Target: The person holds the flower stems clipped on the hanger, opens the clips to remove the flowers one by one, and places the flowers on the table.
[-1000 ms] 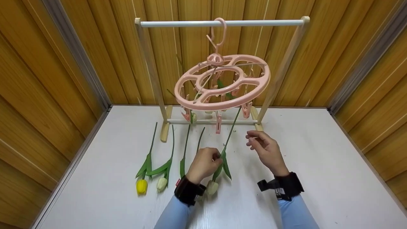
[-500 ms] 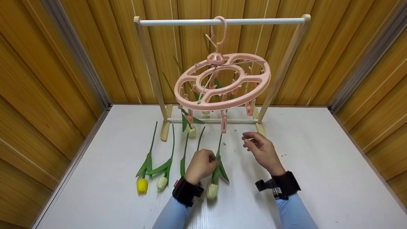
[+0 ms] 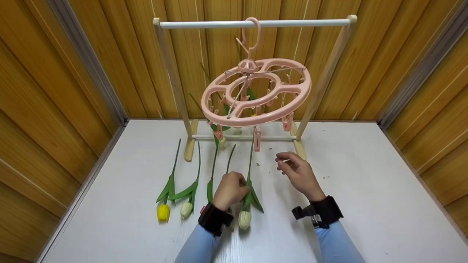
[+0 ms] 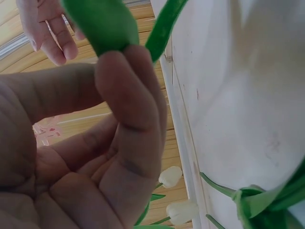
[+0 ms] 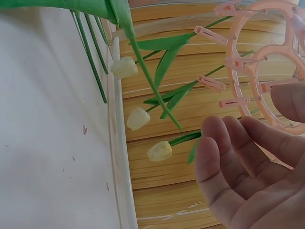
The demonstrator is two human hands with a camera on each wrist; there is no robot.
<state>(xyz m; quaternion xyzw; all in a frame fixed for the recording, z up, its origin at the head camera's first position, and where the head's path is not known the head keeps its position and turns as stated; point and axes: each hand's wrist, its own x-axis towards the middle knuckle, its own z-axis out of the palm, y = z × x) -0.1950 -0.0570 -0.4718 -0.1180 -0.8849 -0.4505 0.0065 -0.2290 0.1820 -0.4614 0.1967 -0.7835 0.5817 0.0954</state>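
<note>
Relative to the frame of one second earlier, the held tulip (image 3: 248, 200) is turned: its stem, formerly slanted toward the right of the front clip (image 3: 257, 140) of the pink hanger (image 3: 292, 88), is now seen just left of that clip. The hanger is slightly rotated, and the right hand (image 3: 301, 177) is brought a little nearer the tulip.

The held tulip is situated in front of the hanger and below it, bloom toward the person. As shown in the left wrist view, its leaf is pinched between the thumb and fingertips of the left hand (image 3: 230, 190). The right fingers, below the hanger's right side, are loosely bent and set close together.

Only in the right wrist view are three white tulips (image 5: 138, 119) clearly displayed beneath the hanger, and the tip of the held stem is seen apart from the clips.

In front of the hanger, toward its left, a yellow tulip (image 3: 171, 185) and a loose white tulip (image 3: 191, 191) are laid on the table (image 3: 365, 182). The hanger is hooked over a stand (image 3: 204, 25).

Beside the loose tulips, two further stems (image 3: 214, 164) are partly covered by the left hand, their blooms hidden. Behind the hanger's rim, a small yellow patch cannot be identified.
</note>
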